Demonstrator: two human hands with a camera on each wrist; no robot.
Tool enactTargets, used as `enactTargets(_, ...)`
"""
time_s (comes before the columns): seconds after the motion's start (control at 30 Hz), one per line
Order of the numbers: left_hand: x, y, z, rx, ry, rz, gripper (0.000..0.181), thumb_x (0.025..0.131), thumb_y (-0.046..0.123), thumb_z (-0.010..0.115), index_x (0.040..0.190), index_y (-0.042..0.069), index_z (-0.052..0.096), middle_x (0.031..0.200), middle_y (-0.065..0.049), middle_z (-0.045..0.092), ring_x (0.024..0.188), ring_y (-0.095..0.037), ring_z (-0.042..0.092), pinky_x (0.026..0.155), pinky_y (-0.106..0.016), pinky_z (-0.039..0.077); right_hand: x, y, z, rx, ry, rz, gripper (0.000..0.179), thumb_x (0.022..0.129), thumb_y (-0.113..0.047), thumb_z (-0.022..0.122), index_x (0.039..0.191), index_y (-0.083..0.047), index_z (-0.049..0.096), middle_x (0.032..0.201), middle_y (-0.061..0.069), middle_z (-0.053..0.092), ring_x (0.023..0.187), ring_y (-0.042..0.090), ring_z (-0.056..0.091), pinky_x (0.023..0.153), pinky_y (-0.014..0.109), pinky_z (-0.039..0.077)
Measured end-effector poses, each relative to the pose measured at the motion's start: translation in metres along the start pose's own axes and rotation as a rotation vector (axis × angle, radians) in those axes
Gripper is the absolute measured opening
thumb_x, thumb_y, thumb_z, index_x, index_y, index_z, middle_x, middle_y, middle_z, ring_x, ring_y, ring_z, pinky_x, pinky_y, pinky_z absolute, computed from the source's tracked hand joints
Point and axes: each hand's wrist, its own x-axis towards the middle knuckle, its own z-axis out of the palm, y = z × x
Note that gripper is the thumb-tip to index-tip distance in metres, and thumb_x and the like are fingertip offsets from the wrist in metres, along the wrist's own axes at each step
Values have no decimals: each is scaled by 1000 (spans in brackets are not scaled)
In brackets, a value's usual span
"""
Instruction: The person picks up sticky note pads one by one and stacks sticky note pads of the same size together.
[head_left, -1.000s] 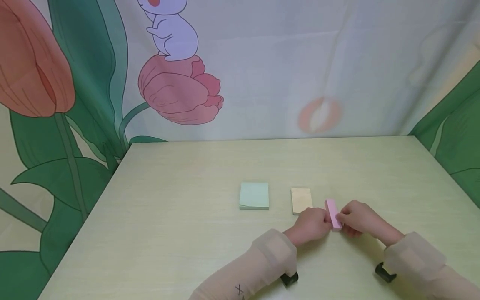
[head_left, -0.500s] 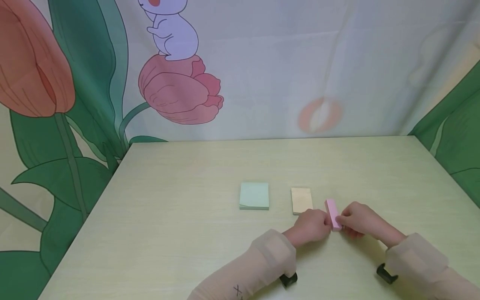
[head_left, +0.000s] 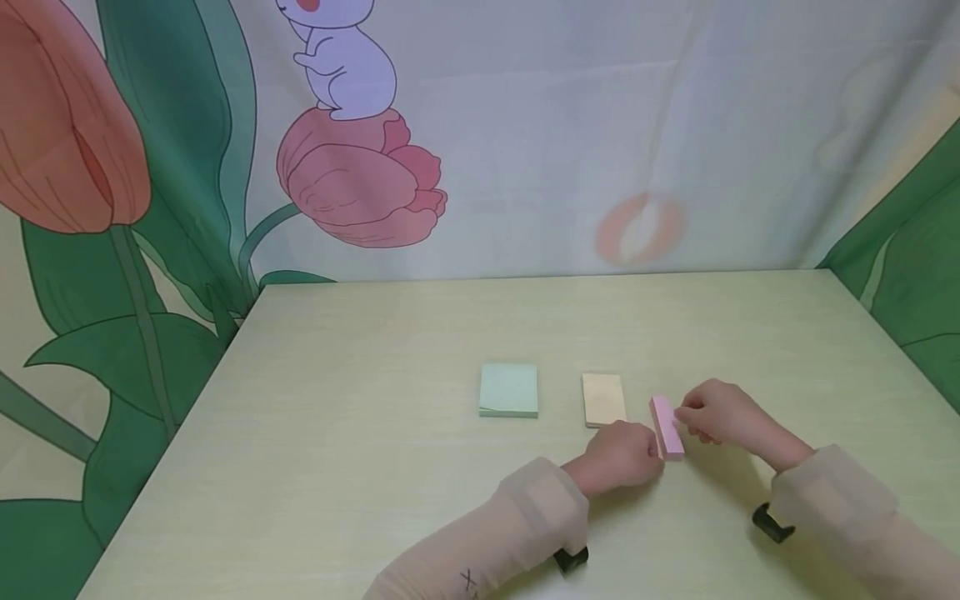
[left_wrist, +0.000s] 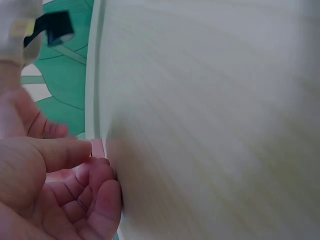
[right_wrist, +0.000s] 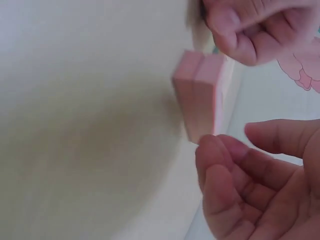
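A narrow pink block (head_left: 667,427), like a slim sticky-note pad, stands on the table right of centre. In the right wrist view the pink block (right_wrist: 197,92) shows a line along its near end. My left hand (head_left: 621,454) rests on the table close by its left side, fingers loosely curled; whether they touch it is hard to tell. My right hand (head_left: 722,412) hovers at its right side. There the right hand's thumb (right_wrist: 277,136) is parted from its curled fingers, which hold nothing. A cream pad (head_left: 603,398) and a mint-green sticky-note pad (head_left: 508,389) lie to the left.
The pale table (head_left: 360,467) ends at a back edge against a hanging printed cloth (head_left: 525,167) with tulips and a rabbit. Black wrist cameras (head_left: 772,523) sit under both sleeves.
My right hand has let go of the pink block's near end and lifted slightly toward its middle. My left hand has shifted a little nearer me. The pads stay put.
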Motion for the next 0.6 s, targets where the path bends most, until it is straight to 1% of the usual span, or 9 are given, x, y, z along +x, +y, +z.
enactTargets(0.1,0,1,0,24,-15,26,34,82,22,55,54,15,37,48,6,29,46,-7,31,43,-20,23,9,-1,-6,-48,65,-91,20,85,-14,50,82,1,63,67,6,58,58,13,48,50,26,39)
enactTargets(0.17,1,2,0,59,-16,42,32,83,25,55,57,16,39,51,6,32,49,-8,34,44,-20,25,15,-2,-8,-86,118,-145,19,84,-12,50,85,1,64,73,7,61,61,13,48,53,25,39)
enactTargets(0.27,4,4,3,126,5,52,28,83,28,55,61,17,43,54,6,38,52,-8,39,44,-21,29,23,-4,-9,-113,179,-193,19,83,-10,51,86,2,64,74,7,60,62,14,46,55,25,37)
enactTargets(0.33,7,5,6,163,22,40,27,83,31,55,62,18,45,55,5,42,53,-9,42,44,-22,31,27,-5,-9,-111,203,-218,19,83,-9,51,87,3,65,73,7,59,61,14,44,55,25,36)
enactTargets(0.43,10,6,7,185,46,17,29,84,36,54,62,18,47,56,4,47,53,-10,45,44,-23,33,32,-5,-8,-98,198,-237,20,85,-10,51,89,4,65,75,7,60,62,14,45,57,26,36)
enactTargets(0.6,9,9,5,219,69,-2,32,83,42,53,63,18,48,58,4,50,52,-11,46,44,-24,34,38,-4,-5,-80,151,-224,22,86,-11,50,95,4,64,84,11,63,68,15,47,61,27,38)
